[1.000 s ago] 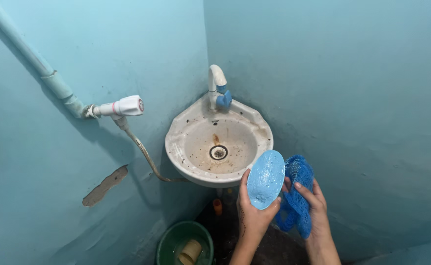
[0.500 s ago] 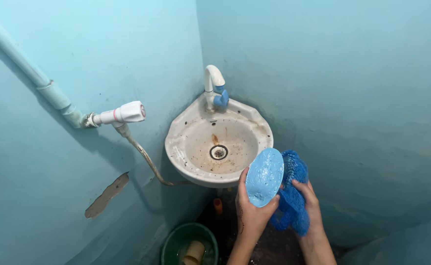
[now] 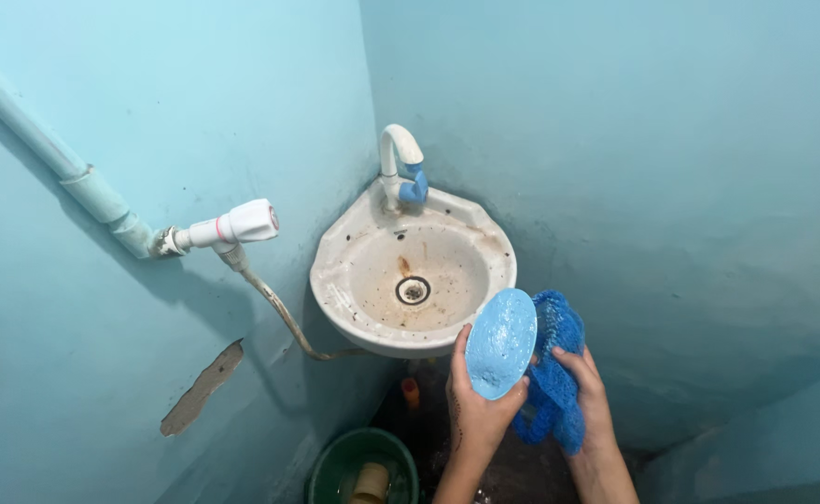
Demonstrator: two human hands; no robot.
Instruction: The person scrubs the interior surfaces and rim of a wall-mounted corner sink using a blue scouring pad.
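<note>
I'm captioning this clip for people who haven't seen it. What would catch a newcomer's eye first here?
First, the stained white corner sink, set where two turquoise walls meet, with a white and blue tap at its back. Just in front of its rim, the left hand holds up a light blue oval dish, and the right hand presses a blue mesh scrubber behind it. A green bucket sits on the floor below.

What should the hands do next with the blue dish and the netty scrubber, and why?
Probably rub the scrubber across the dish. The left hand holds the dish upright beside the sink, and the right hand presses the scrubber against its back, so the two are already together.
</note>
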